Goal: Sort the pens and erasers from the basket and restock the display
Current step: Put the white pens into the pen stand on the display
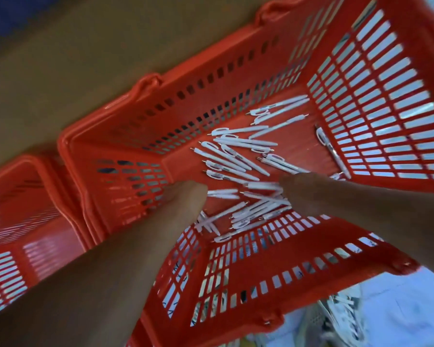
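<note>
White pens [232, 160] fill a red slotted basket [273, 245] on a brown surface [85, 58].

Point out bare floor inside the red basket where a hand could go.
Bare floor shows in the far-left corner of the basket beyond the left hand, and in a strip between the pen pile and the lone pen by the right wall. The middle and near edge, around the right hand, are crowded.

Pens [238, 156] in basket [236, 73], second basket [18, 196] left.
</note>
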Tool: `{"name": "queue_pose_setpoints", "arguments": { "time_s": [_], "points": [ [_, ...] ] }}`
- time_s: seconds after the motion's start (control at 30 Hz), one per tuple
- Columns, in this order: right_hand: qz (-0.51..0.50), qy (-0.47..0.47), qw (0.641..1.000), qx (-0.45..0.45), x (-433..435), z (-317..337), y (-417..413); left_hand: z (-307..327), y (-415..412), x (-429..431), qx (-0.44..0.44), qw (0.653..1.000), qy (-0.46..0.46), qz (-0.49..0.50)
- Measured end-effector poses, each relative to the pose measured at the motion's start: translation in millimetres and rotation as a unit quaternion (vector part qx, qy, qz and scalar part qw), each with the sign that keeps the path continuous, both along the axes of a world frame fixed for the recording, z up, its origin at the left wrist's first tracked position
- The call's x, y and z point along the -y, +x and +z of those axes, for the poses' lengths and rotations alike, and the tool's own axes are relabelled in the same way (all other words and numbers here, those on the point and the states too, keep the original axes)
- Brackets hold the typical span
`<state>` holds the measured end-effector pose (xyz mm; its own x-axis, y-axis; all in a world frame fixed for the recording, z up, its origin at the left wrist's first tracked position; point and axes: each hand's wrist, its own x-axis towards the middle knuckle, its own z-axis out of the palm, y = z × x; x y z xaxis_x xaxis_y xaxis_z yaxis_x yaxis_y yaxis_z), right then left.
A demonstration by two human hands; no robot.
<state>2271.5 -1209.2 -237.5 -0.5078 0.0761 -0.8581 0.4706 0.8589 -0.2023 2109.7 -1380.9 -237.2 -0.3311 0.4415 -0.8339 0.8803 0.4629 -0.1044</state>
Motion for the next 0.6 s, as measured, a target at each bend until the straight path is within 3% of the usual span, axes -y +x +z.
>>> {"name": "queue_pose_setpoints", "arguments": {
  "time_s": [0.1,0.2,0.23,0.3,0.37,0.4,0.47,0.6],
  "points": [
    [-0.223,-0.006,0.974,-0.033,-15,41,0,39,11,2,0.045,0.995,0.085,0.031],
    [-0.354,-0.036,0.926,-0.126,-17,102,1,96,29,-1,0.138,0.956,0.153,0.208],
    [-0.386,-0.047,0.906,-0.167,-12,129,-2,118,34,-3,0.186,0.923,0.172,0.291],
    [-0.455,-0.079,0.856,-0.231,-2,181,-5,172,43,-11,0.279,0.816,0.208,0.461],
    [-0.569,-0.149,0.764,-0.265,9,231,-9,238,52,-20,0.344,0.703,0.217,0.583],
    [-0.631,-0.194,0.705,-0.259,15,259,-11,275,57,-24,0.359,0.670,0.221,0.610],
    [-0.697,-0.284,0.614,-0.236,25,323,-19,347,66,-34,0.380,0.645,0.238,0.619],
    [-0.701,-0.394,0.548,-0.231,38,446,-26,468,73,-47,0.379,0.660,0.269,0.590]
  ]
}}
